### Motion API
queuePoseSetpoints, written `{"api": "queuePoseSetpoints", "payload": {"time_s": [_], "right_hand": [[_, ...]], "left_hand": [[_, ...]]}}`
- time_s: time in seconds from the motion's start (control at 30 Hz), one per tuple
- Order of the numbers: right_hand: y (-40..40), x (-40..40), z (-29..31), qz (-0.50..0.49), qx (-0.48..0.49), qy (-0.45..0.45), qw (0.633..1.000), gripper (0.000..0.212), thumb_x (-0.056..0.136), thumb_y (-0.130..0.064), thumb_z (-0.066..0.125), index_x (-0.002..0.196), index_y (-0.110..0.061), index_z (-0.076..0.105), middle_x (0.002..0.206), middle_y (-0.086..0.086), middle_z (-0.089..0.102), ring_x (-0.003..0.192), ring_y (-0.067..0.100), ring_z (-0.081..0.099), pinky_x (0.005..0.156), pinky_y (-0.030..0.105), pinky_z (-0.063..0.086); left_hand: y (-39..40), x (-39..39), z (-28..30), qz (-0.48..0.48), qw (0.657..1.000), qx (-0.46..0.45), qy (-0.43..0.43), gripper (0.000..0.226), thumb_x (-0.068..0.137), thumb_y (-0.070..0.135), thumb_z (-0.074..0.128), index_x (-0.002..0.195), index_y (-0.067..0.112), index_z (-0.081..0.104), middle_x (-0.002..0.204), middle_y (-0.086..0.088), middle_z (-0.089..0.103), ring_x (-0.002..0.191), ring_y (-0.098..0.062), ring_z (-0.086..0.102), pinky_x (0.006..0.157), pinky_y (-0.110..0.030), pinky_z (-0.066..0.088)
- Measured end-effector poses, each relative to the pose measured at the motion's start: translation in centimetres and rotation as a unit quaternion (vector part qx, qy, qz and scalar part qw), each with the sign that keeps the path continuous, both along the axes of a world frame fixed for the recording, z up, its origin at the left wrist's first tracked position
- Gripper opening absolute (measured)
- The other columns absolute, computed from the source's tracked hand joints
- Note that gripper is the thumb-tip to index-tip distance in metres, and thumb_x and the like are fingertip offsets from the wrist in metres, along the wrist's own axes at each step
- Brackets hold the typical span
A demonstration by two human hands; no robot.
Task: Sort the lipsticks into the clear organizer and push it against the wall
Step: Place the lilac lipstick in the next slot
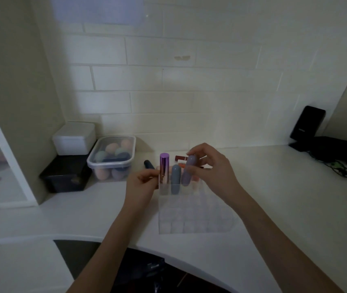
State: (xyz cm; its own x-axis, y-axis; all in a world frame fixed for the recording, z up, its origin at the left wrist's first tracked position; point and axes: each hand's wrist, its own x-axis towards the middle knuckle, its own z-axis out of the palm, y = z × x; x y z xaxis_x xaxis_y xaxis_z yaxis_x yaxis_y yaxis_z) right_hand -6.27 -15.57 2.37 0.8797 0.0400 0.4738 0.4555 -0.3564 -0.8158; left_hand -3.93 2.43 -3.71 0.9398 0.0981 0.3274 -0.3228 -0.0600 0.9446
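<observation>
A clear gridded organizer (193, 216) stands on the white counter in front of me. In its far row a shiny purple lipstick (164, 167) and a grey-blue lipstick (175, 178) stand upright. My right hand (212, 166) holds a lilac lipstick (189, 170), its lower end in the slot beside the grey-blue one. My left hand (142, 185) grips the organizer's far left corner. Behind the organizer a dark blue lipstick (149, 164), a dark red one (181, 158) and an orange one (182, 165) lie on the counter, partly hidden.
A lidded clear tub of makeup sponges (112, 157) sits left of the lipsticks, with a white box (73, 138) on a black box (64, 174) beside it. The tiled wall (189, 102) runs behind. Black devices and cables (326, 149) fill the right back corner.
</observation>
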Motion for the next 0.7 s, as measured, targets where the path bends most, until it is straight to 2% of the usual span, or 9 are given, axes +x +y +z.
{"api": "queuePoseSetpoints", "payload": {"time_s": [0.13,0.27,0.37,0.47,0.53,0.6,0.63,0.7], "right_hand": [[0.1,0.4,-0.7,0.019,-0.064,0.012,0.998,0.019,0.072,-0.008,0.076,0.082,-0.020,0.064,0.074,-0.002,0.064,0.064,0.002,0.054,0.063,0.018,0.048],[0.2,0.6,-1.3,0.013,-0.074,0.015,0.997,0.004,0.084,-0.014,0.066,0.088,-0.014,0.067,0.081,-0.005,0.067,0.069,0.002,0.057,0.068,0.014,0.045],[0.0,0.7,-1.3,0.031,-0.066,0.033,0.997,0.014,0.094,-0.015,0.053,0.091,-0.017,0.066,0.084,-0.006,0.067,0.070,-0.002,0.060,0.068,0.013,0.048],[-1.2,0.8,-0.8,0.058,0.008,0.032,0.998,0.027,0.099,-0.018,0.039,0.107,-0.015,0.065,0.091,-0.004,0.066,0.070,-0.004,0.062,0.067,0.012,0.050],[-3.0,1.6,-0.7,0.012,0.048,0.005,0.999,0.028,0.101,-0.020,0.036,0.110,-0.018,0.062,0.094,0.003,0.066,0.076,0.008,0.063,0.071,0.019,0.052],[-5.0,2.8,-1.2,-0.032,0.067,0.007,0.997,0.026,0.101,-0.015,0.037,0.105,-0.021,0.062,0.092,0.008,0.067,0.078,0.018,0.063,0.071,0.026,0.051],[-5.8,3.5,-1.6,-0.041,0.068,0.020,0.997,0.026,0.100,-0.010,0.039,0.101,-0.022,0.062,0.090,0.007,0.068,0.078,0.020,0.063,0.071,0.028,0.050],[-6.7,4.8,-2.6,-0.051,0.027,0.055,0.997,0.029,0.096,-0.002,0.042,0.096,-0.024,0.062,0.088,0.001,0.070,0.080,0.019,0.064,0.074,0.030,0.049]], "left_hand": [[0.0,-0.2,-0.1,-0.005,1.000,0.014,0.008,0.037,0.079,-0.013,0.053,0.069,0.015,0.076,0.058,0.005,0.069,0.058,-0.008,0.062,0.055,-0.015,0.048],[0.0,-0.3,0.0,0.000,1.000,0.026,0.010,0.036,0.078,-0.014,0.053,0.068,0.013,0.075,0.058,0.004,0.068,0.056,-0.005,0.060,0.055,-0.013,0.047],[-0.1,-0.6,0.0,-0.003,0.999,0.044,0.010,0.032,0.080,-0.013,0.054,0.072,0.008,0.075,0.064,-0.003,0.069,0.058,-0.005,0.061,0.056,-0.013,0.047],[0.4,-0.2,-0.6,0.023,0.996,0.084,-0.023,0.031,0.081,-0.017,0.050,0.078,0.002,0.074,0.074,-0.007,0.070,0.066,-0.009,0.063,0.059,-0.010,0.048],[0.9,0.5,-1.4,0.053,0.987,0.141,-0.058,0.036,0.077,-0.021,0.050,0.080,0.006,0.074,0.081,-0.007,0.071,0.073,-0.014,0.063,0.065,-0.011,0.050],[1.1,1.0,-1.7,0.067,0.976,0.188,-0.085,0.038,0.074,-0.021,0.053,0.076,0.012,0.073,0.077,0.002,0.069,0.073,-0.008,0.062,0.067,-0.010,0.046],[1.0,1.0,-1.5,0.069,0.969,0.213,-0.100,0.041,0.074,-0.019,0.054,0.073,0.018,0.071,0.073,0.010,0.066,0.070,-0.001,0.060,0.066,-0.009,0.044],[0.4,0.9,-0.4,0.035,0.968,0.226,-0.106,0.046,0.078,-0.013,0.054,0.070,0.030,0.066,0.070,0.015,0.062,0.071,0.000,0.059,0.068,-0.014,0.045]]}}
